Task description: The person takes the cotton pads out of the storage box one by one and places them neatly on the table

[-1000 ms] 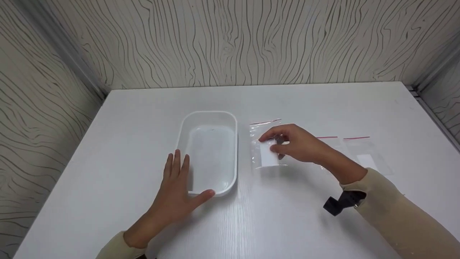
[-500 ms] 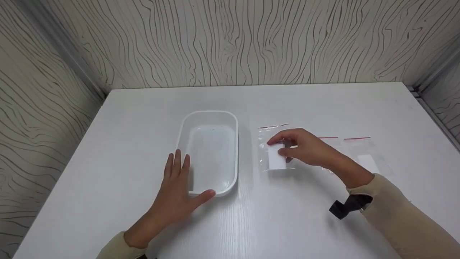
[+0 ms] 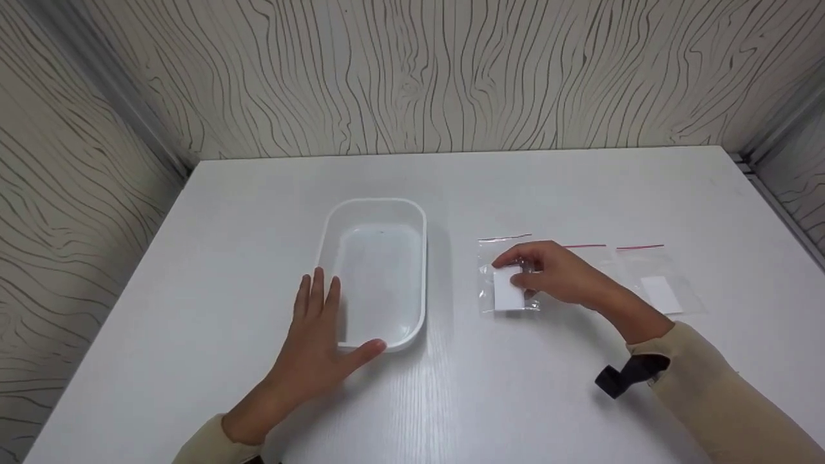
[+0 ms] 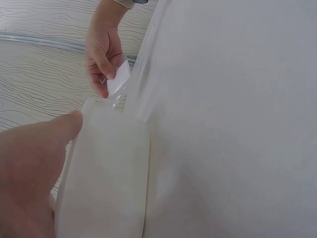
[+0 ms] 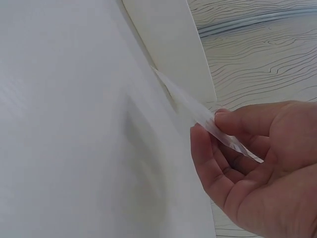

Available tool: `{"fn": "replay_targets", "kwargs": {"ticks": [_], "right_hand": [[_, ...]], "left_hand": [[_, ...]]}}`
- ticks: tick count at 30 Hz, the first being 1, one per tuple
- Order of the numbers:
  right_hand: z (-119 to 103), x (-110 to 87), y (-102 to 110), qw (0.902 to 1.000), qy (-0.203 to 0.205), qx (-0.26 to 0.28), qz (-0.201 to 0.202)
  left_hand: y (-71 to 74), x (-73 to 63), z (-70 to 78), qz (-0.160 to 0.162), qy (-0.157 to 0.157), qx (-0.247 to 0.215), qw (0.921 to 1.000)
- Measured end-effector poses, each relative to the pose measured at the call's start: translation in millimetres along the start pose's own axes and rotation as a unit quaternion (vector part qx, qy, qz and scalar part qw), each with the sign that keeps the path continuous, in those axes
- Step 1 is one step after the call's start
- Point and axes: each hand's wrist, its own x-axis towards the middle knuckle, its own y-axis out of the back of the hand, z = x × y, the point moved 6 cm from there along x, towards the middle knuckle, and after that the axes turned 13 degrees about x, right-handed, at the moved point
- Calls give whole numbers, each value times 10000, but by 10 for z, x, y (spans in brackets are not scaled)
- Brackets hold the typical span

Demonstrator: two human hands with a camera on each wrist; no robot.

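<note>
My right hand (image 3: pixel 555 274) pinches a clear zip bag (image 3: pixel 486 283) with a red seal line. A white label (image 3: pixel 508 295) shows on the bag, partly under the thumb. In the right wrist view the bag (image 5: pixel 185 105) appears nearly edge-on between thumb and fingers, above the table. My left hand (image 3: pixel 316 348) lies with straight, spread fingers against the left side and near corner of a white plastic tray (image 3: pixel 423 283). Its thumb touches the near rim. Whatever the bag contains is hidden or too small to tell.
Two more clear bags lie flat on the white table (image 3: pixel 490 399) at the right. One bag (image 3: pixel 683 274) shows a white label; the other bag (image 3: pixel 583 247) is mostly behind my right hand. Wood-patterned panels (image 3: pixel 412 77) enclose the back and sides.
My right hand has moved right and toward me with the pinched bag, away from the tray. The left hand and the tray have stayed in place.
</note>
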Motion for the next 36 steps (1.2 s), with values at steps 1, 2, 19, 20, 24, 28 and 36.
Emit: {"fn": "replay_targets", "kwargs": {"ticks": [1,2,19,20,24,28,36], "right_hand": [[21,-6,16,10000,-47,-44,21],[39,-11,30,9999,-84,-95,38],[244,-1,225,9986,-323,-427,29],[244,-5,229,9985,-354,-422,51],[232,-17,240,9978,-411,-499,114],[215,-29,239,9972,-447,-597,109],[152,-89,269,9924,-604,-1070,109]], "left_hand": [[-2,0,-1,-11,9,16,10000],[-4,0,-4,-17,20,30,10000],[-15,14,-10,100,-78,70,9999],[-16,14,-12,95,-69,78,9999],[-13,14,-13,95,-62,61,9999],[-6,10,-5,81,-71,13,9999],[0,2,-2,96,-66,46,9999]]}}
